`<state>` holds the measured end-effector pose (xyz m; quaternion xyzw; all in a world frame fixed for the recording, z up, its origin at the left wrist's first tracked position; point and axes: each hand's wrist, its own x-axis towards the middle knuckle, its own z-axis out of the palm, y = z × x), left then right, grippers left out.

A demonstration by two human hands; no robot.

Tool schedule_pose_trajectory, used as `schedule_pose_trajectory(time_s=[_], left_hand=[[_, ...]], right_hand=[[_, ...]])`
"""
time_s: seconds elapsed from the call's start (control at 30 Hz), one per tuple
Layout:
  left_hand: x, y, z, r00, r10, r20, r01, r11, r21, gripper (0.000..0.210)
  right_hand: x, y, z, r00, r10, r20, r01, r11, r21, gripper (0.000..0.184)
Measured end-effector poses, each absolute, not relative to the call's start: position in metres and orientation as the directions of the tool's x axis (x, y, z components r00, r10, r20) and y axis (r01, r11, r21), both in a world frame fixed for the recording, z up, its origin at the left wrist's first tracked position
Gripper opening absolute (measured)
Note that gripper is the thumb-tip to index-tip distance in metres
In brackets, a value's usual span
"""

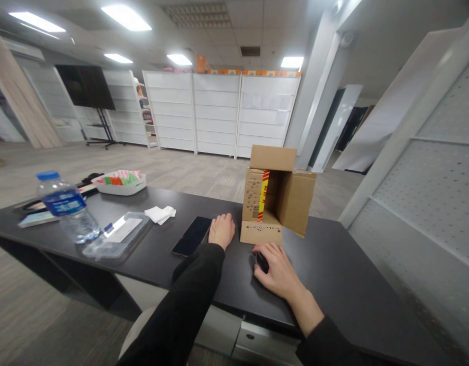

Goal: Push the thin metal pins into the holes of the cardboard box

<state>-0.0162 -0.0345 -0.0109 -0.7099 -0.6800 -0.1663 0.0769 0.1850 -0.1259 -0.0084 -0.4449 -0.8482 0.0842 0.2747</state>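
Note:
My left hand (222,231) rests on the dark tabletop with its fingers lying forward, open and holding nothing I can see. Beside it, on the left, a black smartphone (192,236) lies face up, partly behind my sleeve. My right hand (277,269) curves over a small black object (261,262), thumb on one side and fingers over the top; most of that object is hidden, so its kind is unclear. Just beyond my right fingertips stands a cardboard box (253,198), its opening facing me and its flaps spread. Yellow and red tape runs down its front edge.
On the desk (325,274), left of the phone, are a crumpled white tissue (160,214), a clear plastic case (122,236) and a water bottle (68,206). A white basket (122,187) with colourful packets sits farther back. A perforated panel (436,183) rises at the right.

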Motion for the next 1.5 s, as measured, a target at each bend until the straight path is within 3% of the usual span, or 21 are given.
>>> schedule_pose_trajectory(time_s=[1.13, 1.5], left_hand=[[-0.017, -0.033, -0.011, 0.031, 0.947, 0.320, 0.990, -0.072, 0.120, 0.024], [-0.017, -0.034, -0.012, 0.036, 0.949, 0.314, 0.986, -0.084, 0.142, 0.025]], right_hand=[[0.186, -0.122, -0.013, -0.428, 0.787, 0.445, 0.707, 0.598, -0.377, 0.018], [0.192, -0.110, -0.021, -0.268, 0.758, 0.594, 0.591, 0.616, -0.521, 0.025]])
